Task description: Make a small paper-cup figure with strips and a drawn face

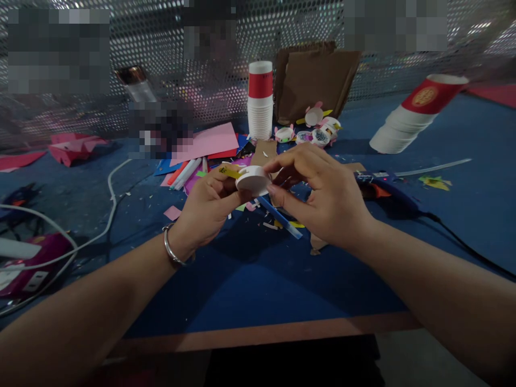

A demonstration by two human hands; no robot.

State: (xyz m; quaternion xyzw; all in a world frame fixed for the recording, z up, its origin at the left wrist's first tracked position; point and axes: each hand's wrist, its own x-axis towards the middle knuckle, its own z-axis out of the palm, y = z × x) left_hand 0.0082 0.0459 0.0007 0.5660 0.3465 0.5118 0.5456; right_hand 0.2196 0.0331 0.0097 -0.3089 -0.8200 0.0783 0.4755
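Observation:
A shallow round white piece, looking like a cut-off paper cup bottom (253, 183), is held up over the middle of the blue table. My left hand (203, 207) is closed on its left side with thumb and fingers. A yellow paper strip (230, 171) sticks out at that side, by the left fingers; whether it is glued on cannot be told. The thumb and fingertips of my right hand (326, 196) pinch the right edge of the same piece. Beneath the hands lie paper scraps and a blue strip (282, 217).
Stacked paper cups (260, 115) stand at the back; another stack (415, 115) leans at right. Cardboard (318, 80) rests against the mesh. Small cup-bottom crafts (314, 116) sit before it. A corded glue gun (399, 199) lies right; a power strip (38, 263) and white cable are left.

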